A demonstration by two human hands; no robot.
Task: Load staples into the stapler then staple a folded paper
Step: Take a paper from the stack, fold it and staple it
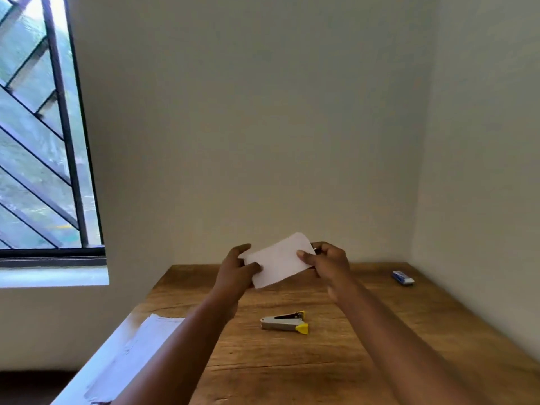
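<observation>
Left hand (238, 266): gripped the left end of the folded paper (277, 260), thumb on the near face, fingers curled behind the far edge.
Right hand (327, 258): pinched the right end of the same paper, thumb on the front, fingers wrapped behind; a small dark item showed at its fingers, too small to identify.
Folded paper: white, rectangular, one upper corner rounded; held in the air above the far half of the surface (336, 346), tilted so its right end sat higher than its left.
Arm pose: both forearms reached forward from the lower edge of the view and converged on the paper; hands apart, one at each short end.
Stapler (285, 322): silver body with yellow ends, lying on the surface below the paper, near the centre, touched by neither hand.
Staple box (403, 277): small, blue, at the far right of the surface close to the wall, well apart from the stapler.
Loose sheets (140, 346): white, lying at the left edge of the surface, partly hidden by the left forearm.
Surface: brown wood grain, set into the room corner.
</observation>
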